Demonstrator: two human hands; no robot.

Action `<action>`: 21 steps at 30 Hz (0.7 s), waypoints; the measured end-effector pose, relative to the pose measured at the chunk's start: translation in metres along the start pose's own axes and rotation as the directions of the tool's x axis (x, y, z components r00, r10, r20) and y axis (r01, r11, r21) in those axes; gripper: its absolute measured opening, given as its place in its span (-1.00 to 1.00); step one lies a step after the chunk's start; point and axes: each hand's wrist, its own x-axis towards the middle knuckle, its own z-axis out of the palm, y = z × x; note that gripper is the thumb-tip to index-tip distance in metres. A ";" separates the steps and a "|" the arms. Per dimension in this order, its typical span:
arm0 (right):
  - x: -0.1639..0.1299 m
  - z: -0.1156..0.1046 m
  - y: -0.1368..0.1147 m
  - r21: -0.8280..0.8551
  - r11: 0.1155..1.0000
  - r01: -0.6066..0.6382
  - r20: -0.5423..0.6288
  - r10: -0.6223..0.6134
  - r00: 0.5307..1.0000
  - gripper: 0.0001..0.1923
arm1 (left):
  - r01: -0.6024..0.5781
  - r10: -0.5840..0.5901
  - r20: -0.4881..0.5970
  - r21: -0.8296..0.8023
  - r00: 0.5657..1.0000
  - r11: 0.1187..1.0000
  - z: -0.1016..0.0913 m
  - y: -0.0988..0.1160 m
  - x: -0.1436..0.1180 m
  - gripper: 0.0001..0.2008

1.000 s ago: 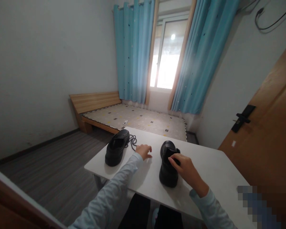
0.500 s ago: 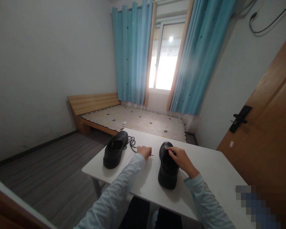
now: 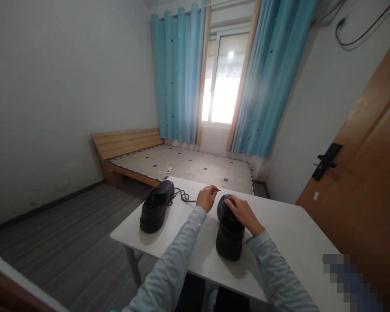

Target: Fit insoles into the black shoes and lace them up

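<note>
My left hand (image 3: 206,199) pinches a dark shoelace (image 3: 184,196) close to one end, and the tip pokes out past the fingertips toward the right. The rest of the lace trails left across the table in loose loops. My right hand (image 3: 243,212) grips the upper of a black shoe (image 3: 229,243) near its lacing area, with the heel toward me. Those fingers cover part of the shoe's front opening. A second black shoe (image 3: 152,216) stands at the table's left side, beside the looped lace.
The shoes stand on a white table (image 3: 279,255). Beyond it is a bed (image 3: 195,162) with a small white remote (image 3: 169,170) on it. A wooden door (image 3: 360,173) is at the right, and blue curtains (image 3: 178,78) hang by the window.
My left hand has moved right and away from me with the lace end, close to the right shoe's toe. The right hand stays at the shoe's upper, shifted slightly.
</note>
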 end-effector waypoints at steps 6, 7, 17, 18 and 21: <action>0.020 0.003 0.010 0.117 0.984 -0.134 -0.047 0.140 0.989 -0.86 | 0.043 -0.072 -0.098 -0.275 0.993 0.960 0.028 -0.014 0.000 -0.84; 0.023 0.003 0.012 0.123 0.982 -0.141 -0.045 0.147 0.988 -0.86 | 0.039 -0.071 -0.098 -0.296 0.993 0.954 0.030 -0.015 -0.001 -0.84; 0.033 0.012 0.011 0.090 0.982 -0.166 -0.051 0.171 0.984 -0.76 | 0.007 -0.017 -0.033 -0.283 0.999 0.959 0.037 -0.025 -0.006 -0.86; 0.033 0.013 0.011 0.085 0.982 -0.169 -0.045 0.174 0.984 -0.76 | 0.007 -0.015 -0.029 -0.271 0.999 0.963 0.037 -0.025 -0.006 -0.86; 0.032 0.015 0.013 0.079 0.982 -0.173 -0.029 0.175 0.984 -0.76 | 0.013 -0.017 -0.017 -0.234 1.000 0.972 0.035 -0.026 -0.008 -0.87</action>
